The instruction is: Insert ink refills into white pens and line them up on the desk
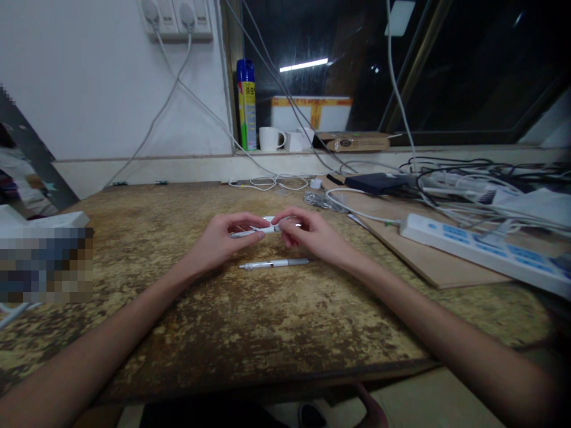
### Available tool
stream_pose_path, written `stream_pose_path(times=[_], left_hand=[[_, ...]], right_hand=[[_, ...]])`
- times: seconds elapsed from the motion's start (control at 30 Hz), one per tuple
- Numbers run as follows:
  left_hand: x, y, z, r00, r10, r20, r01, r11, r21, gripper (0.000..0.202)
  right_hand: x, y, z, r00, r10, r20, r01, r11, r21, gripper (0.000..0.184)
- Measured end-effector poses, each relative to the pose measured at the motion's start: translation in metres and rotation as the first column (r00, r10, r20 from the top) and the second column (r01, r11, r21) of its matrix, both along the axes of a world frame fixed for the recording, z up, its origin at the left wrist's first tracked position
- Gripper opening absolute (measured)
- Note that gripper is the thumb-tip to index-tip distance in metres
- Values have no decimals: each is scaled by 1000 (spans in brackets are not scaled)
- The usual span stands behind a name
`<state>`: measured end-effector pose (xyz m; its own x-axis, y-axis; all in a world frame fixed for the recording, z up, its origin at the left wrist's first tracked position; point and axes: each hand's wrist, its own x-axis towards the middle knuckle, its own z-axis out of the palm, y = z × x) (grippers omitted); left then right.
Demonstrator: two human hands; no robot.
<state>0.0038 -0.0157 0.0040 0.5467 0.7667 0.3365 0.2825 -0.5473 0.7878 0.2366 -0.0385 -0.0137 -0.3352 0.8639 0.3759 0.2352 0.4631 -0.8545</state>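
Note:
Between my two hands, just above the worn table, is a white pen (270,229), lying roughly level. My left hand (222,233) pinches its left part between thumb and fingers. At the pen's right part, my right hand (300,228) has its thumb and fingers closed on it. A second pen (273,264), white with a grey grip, lies flat on the table nearer to me, its dark tip to the right. Something whitish shows behind the held pen, partly hidden by my fingers.
The worn wooden table (214,333) fills the foreground. At right, a white power strip (482,244) and tangled cables lie on and around a brown board (428,267). A crumpled clear plastic bag (317,200) lies behind my right hand. A spray can (247,107) and white mug (270,139) stand on the sill.

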Motion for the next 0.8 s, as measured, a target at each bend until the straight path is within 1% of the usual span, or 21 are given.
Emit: stream_pose_path(times=[0.07, 0.23, 0.33, 0.47, 0.67, 0.8], left_hand=[[0, 0, 0, 1000, -10, 0, 10, 1000, -2, 26], [-1, 2, -2, 1000, -2, -26, 2, 1000, 11, 28], [-1, 2, -2, 999, -16, -30, 17, 1000, 20, 29], [0, 0, -2, 999, -46, -15, 46, 999, -3, 30], [0, 1, -2, 1000, 11, -6, -12, 1000, -22, 28], [0, 2, -2, 1000, -11, 18, 11, 1000, -13, 24]], right_hand=[[0, -1, 0, 1000, 5, -5, -5, 1000, -19, 24], [-1, -1, 1, 1000, -12, 21, 11, 999, 48, 20], [-1, -2, 1, 1000, 15, 22, -16, 1000, 4, 24], [-2, -3, 0, 1000, 25, 2, -25, 999, -45, 27], [-1, -2, 2, 999, -14, 31, 12, 998, 62, 22], [0, -3, 3, 998, 17, 61, -20, 998, 54, 24]])
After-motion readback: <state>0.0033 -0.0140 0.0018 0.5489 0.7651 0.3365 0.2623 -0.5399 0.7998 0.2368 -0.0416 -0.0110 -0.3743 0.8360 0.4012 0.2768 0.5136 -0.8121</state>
